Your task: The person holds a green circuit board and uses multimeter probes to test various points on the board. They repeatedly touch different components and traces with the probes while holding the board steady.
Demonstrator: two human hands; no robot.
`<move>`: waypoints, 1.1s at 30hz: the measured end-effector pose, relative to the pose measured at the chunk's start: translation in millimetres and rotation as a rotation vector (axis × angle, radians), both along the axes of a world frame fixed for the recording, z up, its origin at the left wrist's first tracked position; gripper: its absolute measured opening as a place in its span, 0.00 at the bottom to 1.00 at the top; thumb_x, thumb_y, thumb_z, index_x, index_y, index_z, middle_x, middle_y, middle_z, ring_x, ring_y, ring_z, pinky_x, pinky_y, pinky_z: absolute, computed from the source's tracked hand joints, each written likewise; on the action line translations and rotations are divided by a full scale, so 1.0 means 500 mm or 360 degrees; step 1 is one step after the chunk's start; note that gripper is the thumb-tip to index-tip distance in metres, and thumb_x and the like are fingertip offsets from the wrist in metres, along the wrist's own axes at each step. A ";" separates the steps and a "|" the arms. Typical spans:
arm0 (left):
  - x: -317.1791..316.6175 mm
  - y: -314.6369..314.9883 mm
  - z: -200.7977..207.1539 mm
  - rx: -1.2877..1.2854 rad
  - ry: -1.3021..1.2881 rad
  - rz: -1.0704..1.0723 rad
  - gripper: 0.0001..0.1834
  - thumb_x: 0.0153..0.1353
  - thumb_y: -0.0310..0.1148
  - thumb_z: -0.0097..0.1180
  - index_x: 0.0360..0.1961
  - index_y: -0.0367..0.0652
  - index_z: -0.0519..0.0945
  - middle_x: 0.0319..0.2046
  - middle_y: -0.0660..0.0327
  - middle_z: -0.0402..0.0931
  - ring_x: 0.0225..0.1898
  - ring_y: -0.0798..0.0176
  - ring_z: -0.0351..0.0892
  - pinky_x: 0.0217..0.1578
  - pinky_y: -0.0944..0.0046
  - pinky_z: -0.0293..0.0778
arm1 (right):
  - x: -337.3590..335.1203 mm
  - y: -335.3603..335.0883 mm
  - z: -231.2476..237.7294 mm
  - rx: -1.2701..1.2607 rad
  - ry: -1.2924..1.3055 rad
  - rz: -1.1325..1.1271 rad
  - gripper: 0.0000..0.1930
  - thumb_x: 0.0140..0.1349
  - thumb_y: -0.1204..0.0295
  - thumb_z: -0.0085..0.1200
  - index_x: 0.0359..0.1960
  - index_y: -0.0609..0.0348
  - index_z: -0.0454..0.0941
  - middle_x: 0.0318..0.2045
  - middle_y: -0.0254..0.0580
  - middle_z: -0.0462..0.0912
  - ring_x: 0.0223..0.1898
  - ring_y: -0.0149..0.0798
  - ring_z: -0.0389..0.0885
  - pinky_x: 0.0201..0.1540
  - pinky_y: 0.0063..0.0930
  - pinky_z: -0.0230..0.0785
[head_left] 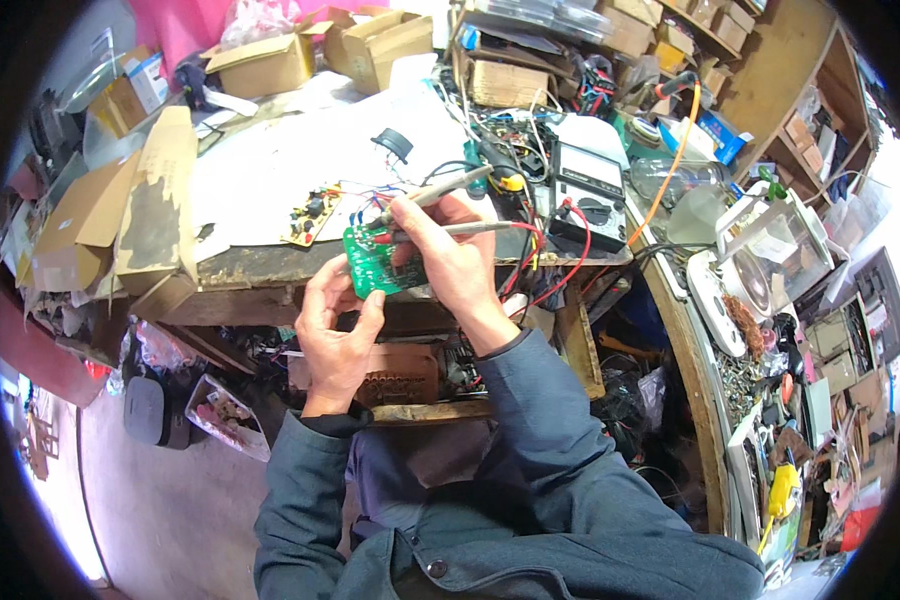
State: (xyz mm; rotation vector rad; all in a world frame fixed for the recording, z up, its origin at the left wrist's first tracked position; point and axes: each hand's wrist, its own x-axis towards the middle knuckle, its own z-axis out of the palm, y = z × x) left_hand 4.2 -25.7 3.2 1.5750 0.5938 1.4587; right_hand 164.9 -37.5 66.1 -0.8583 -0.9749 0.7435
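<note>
My left hand (332,335) grips a green circuit board (370,272) by its lower left edge, with its soldered side turned up. Two test probes (457,184) are held together in my right hand (455,262), much like chopsticks. Their tips reach down toward the board; whether both touch it I cannot make out. A red lead (582,243) runs from one probe toward an analog multimeter (587,190) at the right of the bench. Thin coloured wires link the green board to a smaller board with components (313,213) lying on the bench.
White paper (245,190) covers much of the bench (260,262), and a round black part (392,144) sits on it. Cardboard boxes (82,222) stand at the left and back. Below me is an open drawer (440,410). Clutter fills a side bench (708,440) at right.
</note>
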 end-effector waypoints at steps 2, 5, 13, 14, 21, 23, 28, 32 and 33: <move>0.001 0.002 -0.003 -0.0016 0.0012 -0.0003 0.28 0.65 0.19 0.65 0.66 0.34 0.72 0.52 0.57 0.84 0.48 0.69 0.85 0.50 0.68 0.80 | 0.003 -0.004 0.003 -0.0003 0.0016 0.0009 0.08 0.72 0.71 0.64 0.45 0.63 0.86 0.36 0.38 0.89 0.32 0.29 0.87 0.28 0.23 0.78; -0.003 -0.001 0.002 -0.0053 0.0010 0.0001 0.28 0.65 0.20 0.65 0.66 0.34 0.73 0.51 0.58 0.84 0.47 0.70 0.84 0.50 0.68 0.81 | 0.009 -0.016 0.024 0.0172 0.0147 -0.0129 0.09 0.72 0.69 0.64 0.41 0.64 0.84 0.31 0.38 0.87 0.28 0.29 0.85 0.27 0.23 0.77; -0.003 0.004 0.001 -0.0083 -0.0057 -0.0009 0.27 0.65 0.21 0.67 0.65 0.34 0.74 0.49 0.57 0.85 0.46 0.69 0.86 0.49 0.67 0.82 | 0.052 -0.017 0.020 0.0115 0.0098 -0.0290 0.11 0.71 0.69 0.64 0.42 0.66 0.82 0.31 0.43 0.85 0.29 0.37 0.89 0.23 0.25 0.79; -0.004 0.004 0.000 -0.0083 -0.0064 -0.0007 0.27 0.65 0.21 0.67 0.65 0.34 0.74 0.49 0.56 0.85 0.46 0.69 0.86 0.49 0.66 0.82 | 0.053 -0.017 0.019 0.0094 0.0097 -0.0274 0.11 0.71 0.69 0.65 0.42 0.67 0.82 0.31 0.43 0.86 0.29 0.38 0.89 0.23 0.25 0.78; -0.002 0.006 -0.003 -0.0074 -0.0047 -0.0009 0.28 0.65 0.21 0.66 0.65 0.34 0.73 0.50 0.57 0.85 0.47 0.69 0.85 0.50 0.67 0.82 | 0.053 -0.010 0.013 -0.0023 0.0119 -0.0213 0.11 0.70 0.69 0.65 0.42 0.66 0.82 0.31 0.43 0.86 0.30 0.38 0.90 0.24 0.25 0.78; -0.003 0.002 0.002 -0.0088 -0.0005 -0.0027 0.28 0.66 0.21 0.65 0.66 0.34 0.73 0.52 0.57 0.84 0.48 0.70 0.84 0.51 0.67 0.81 | 0.056 -0.015 0.013 -0.0033 0.0107 -0.0223 0.10 0.69 0.69 0.65 0.41 0.66 0.82 0.31 0.43 0.86 0.29 0.38 0.90 0.24 0.25 0.78; -0.004 0.003 0.002 -0.0079 -0.0016 -0.0035 0.28 0.66 0.21 0.65 0.66 0.34 0.73 0.52 0.58 0.84 0.48 0.70 0.84 0.52 0.68 0.81 | 0.065 -0.013 0.010 -0.0079 0.0080 -0.0210 0.10 0.68 0.70 0.66 0.40 0.66 0.82 0.31 0.42 0.86 0.29 0.37 0.90 0.23 0.24 0.78; -0.006 0.004 0.001 -0.0085 -0.0017 -0.0030 0.27 0.66 0.21 0.65 0.66 0.34 0.73 0.52 0.58 0.84 0.49 0.70 0.84 0.52 0.68 0.81 | 0.070 -0.015 0.009 -0.0103 0.0134 -0.0179 0.10 0.68 0.70 0.67 0.40 0.66 0.82 0.30 0.42 0.86 0.29 0.37 0.90 0.23 0.25 0.78; -0.006 0.003 0.001 -0.0085 -0.0018 -0.0026 0.27 0.66 0.21 0.65 0.66 0.34 0.73 0.52 0.58 0.84 0.49 0.70 0.84 0.52 0.68 0.81 | 0.070 -0.013 0.006 -0.0118 0.0132 -0.0187 0.11 0.68 0.69 0.67 0.39 0.66 0.82 0.29 0.42 0.86 0.27 0.35 0.88 0.23 0.24 0.77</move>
